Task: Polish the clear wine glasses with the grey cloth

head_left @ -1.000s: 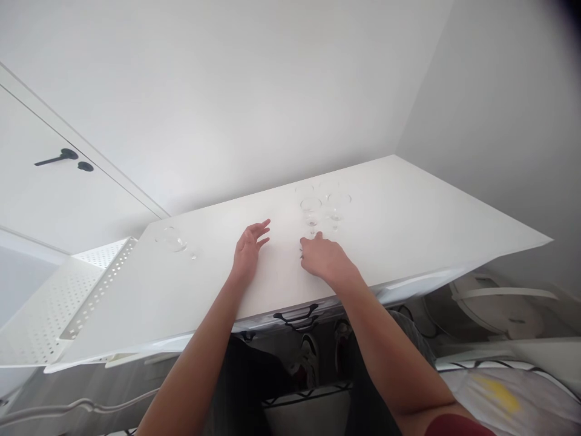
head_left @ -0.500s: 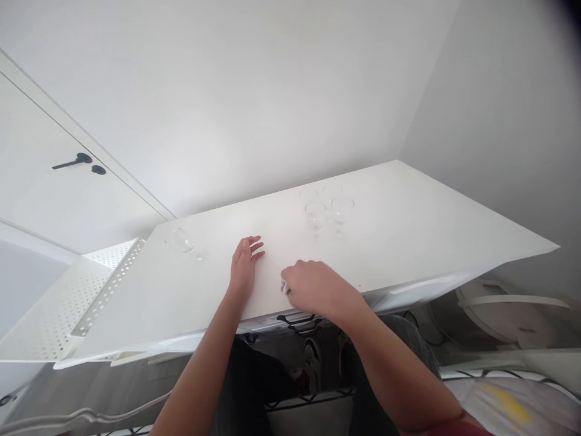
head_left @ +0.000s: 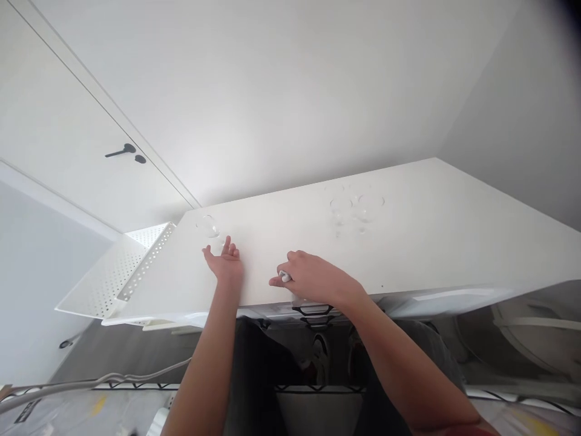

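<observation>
My left hand [head_left: 224, 261] is open, palm up with fingers spread, beside a clear stemmed glass [head_left: 209, 226] at the left part of the white tabletop [head_left: 272, 224]. Its fingertips are close to the foot of that glass; whether they touch it I cannot tell. My right hand [head_left: 313, 277] is closed over the near middle of the tabletop. A small bit of crumpled white cloth [head_left: 285, 276] pokes out of its fist, the rest hidden by the fingers. Several more clear glasses [head_left: 363, 209] stand together farther back to the right, faint against the white surface.
Behind the table rises a white wall [head_left: 281, 109]. A perforated white panel [head_left: 109, 275] adjoins the left end. Black drawer handles [head_left: 314, 310] sit below the front edge. A pale cable [head_left: 113, 378] runs at lower left, and a door handle [head_left: 121, 150] shows at upper left.
My left hand has moved left to the single glass and turned palm up. My right hand stays closed on the white cloth. The view has shifted.
</observation>
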`<state>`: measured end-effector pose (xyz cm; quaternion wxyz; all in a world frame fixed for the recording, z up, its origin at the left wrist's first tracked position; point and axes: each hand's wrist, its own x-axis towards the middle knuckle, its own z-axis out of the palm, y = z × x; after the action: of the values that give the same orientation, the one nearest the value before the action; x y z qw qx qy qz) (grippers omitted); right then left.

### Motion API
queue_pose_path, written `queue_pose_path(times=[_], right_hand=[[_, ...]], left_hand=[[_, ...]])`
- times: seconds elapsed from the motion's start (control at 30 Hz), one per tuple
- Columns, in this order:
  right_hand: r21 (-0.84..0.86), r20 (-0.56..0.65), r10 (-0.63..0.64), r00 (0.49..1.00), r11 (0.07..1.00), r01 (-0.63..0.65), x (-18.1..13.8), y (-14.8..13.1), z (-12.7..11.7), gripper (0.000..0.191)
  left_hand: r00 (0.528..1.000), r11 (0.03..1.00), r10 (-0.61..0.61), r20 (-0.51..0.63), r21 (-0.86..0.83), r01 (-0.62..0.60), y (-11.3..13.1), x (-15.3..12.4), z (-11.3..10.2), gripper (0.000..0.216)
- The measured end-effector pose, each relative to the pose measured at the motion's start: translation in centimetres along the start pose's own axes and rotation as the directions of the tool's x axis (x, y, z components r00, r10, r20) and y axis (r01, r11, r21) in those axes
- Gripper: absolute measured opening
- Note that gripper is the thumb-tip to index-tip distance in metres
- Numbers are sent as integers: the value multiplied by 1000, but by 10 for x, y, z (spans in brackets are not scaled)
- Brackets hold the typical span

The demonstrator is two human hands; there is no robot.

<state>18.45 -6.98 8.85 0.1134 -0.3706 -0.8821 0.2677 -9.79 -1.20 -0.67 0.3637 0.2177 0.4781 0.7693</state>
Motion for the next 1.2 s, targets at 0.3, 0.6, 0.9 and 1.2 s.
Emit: queue_pose_path(times=[0.3,0.6,0.9,1.2], right_hand=[[387,-159,89,983,922,-21,15,13,-2,62],[903,-263,385,884,422,85,45,46,13,54],[892,-300,364,882,435,124,40,57,3,25],[952,-198,574,794,306,17,49,61,13,30]], left_hand=[[996,998,-20,86,-55,25,0,23,12,67],[966,991,70,248,95,-96,-18,-2,50,54],[859,969,76,506,166,-183,-17,-51,72,51],[778,969,39,628,167,-183,-24,-37,67,56]])
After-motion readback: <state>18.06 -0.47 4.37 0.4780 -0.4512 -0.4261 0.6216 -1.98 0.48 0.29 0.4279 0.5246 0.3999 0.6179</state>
